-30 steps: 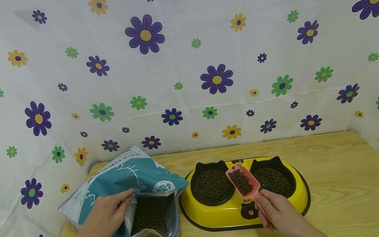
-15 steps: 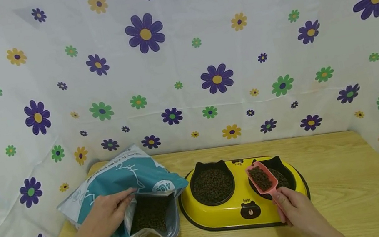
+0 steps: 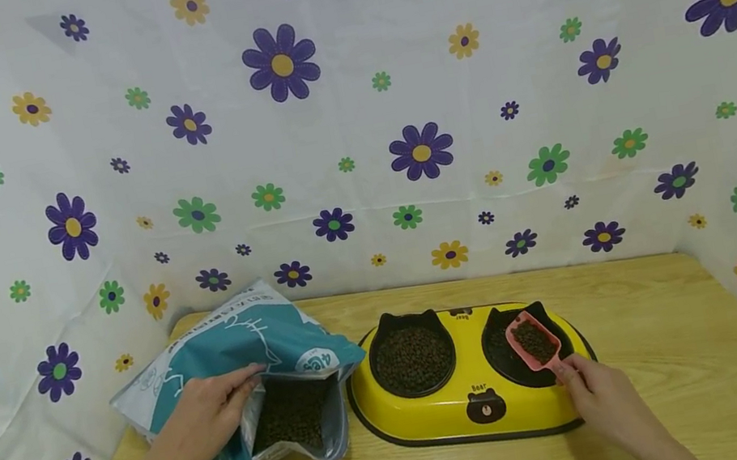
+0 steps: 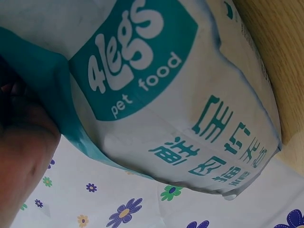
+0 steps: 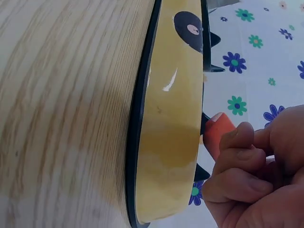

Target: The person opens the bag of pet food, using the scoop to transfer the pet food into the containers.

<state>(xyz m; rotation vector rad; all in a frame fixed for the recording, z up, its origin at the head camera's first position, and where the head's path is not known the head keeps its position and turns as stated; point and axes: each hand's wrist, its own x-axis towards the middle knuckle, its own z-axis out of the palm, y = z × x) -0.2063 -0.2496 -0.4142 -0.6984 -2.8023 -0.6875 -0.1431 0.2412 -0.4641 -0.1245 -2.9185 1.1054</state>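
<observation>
My right hand [image 3: 600, 390] grips the handle of a pink scoop [image 3: 559, 367], which is above the right black bowl [image 3: 502, 358] of a yellow double pet feeder [image 3: 440, 423]. Brown kibble [image 3: 535, 342] lies in the scoop, which hides much of that bowl's inside. More kibble [image 3: 412, 358] fills the left bowl. In the right wrist view, curled fingers hold the scoop [image 5: 219, 133] beside the feeder's rim. My left hand [image 3: 205, 419] holds the edge of a teal and white pet food bag [image 3: 239, 335], its mouth spread toward me with kibble inside. Its fingertips are partly hidden in the left wrist view.
The feeder and bag stand side by side on a wooden table [image 3: 684, 339]. A white cloth with printed flowers [image 3: 346, 102] hangs behind the table and at both sides.
My right hand has moved to the right with the loaded scoop, from between the two bowls to over the right bowl. My left hand and the bag stay in place.
</observation>
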